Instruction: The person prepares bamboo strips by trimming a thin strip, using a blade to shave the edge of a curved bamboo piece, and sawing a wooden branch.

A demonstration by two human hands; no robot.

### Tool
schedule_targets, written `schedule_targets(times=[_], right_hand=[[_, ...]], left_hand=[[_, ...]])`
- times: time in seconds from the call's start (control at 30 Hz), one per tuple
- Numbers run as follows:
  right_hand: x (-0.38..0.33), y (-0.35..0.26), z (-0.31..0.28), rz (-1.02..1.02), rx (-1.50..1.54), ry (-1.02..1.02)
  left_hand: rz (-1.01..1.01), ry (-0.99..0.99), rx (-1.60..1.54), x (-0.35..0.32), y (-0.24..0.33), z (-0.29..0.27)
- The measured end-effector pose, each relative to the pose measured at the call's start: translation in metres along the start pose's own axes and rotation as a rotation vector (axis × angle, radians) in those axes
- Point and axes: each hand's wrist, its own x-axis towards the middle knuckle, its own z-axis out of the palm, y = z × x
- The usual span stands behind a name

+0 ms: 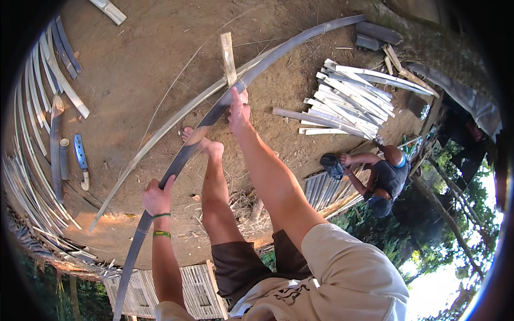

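Observation:
A long dark split bamboo pole curves from the upper right down to the lower left over bare earth. A paler bamboo strip has parted from it and runs beside it. My left hand, with two green wristbands, grips the pole's lower part. My right hand clasps the pole higher up, just below a short pale wooden stick wedged in the split. My bare foot presses on the pole between the two hands.
A blue-bladed knife lies on the ground at the left, near bundles of thin bamboo strips. A pile of pale split slats lies at the right. Another person crouches nearby. A woven bamboo panel lies below.

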Motion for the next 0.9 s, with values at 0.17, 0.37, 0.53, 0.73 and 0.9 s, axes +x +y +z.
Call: schedule_targets(times=[0.17, 0.37, 0.53, 0.73, 0.9], right_hand=[[-0.001, -0.024, 0.018, 0.298, 0.173, 0.087], [0.001, -0.018, 0.014, 0.224, 0.223, 0.111], [-0.024, -0.047, 0.000, 0.414, 0.186, 0.100], [-0.071, -0.109, -0.001, 0.458, 0.046, 0.086], [-0.027, -0.058, -0.045, 0.384, 0.004, 0.177]], left_hand=[[-0.027, 0.009, 0.056, -0.025, 0.015, -0.016], [0.041, 0.066, 0.036, -0.031, 0.015, -0.023], [0.075, 0.102, 0.102, -0.053, 0.021, -0.042], [0.112, 0.098, 0.076, -0.068, 0.016, -0.048], [0.159, 0.087, 0.038, -0.071, 0.026, -0.066]])
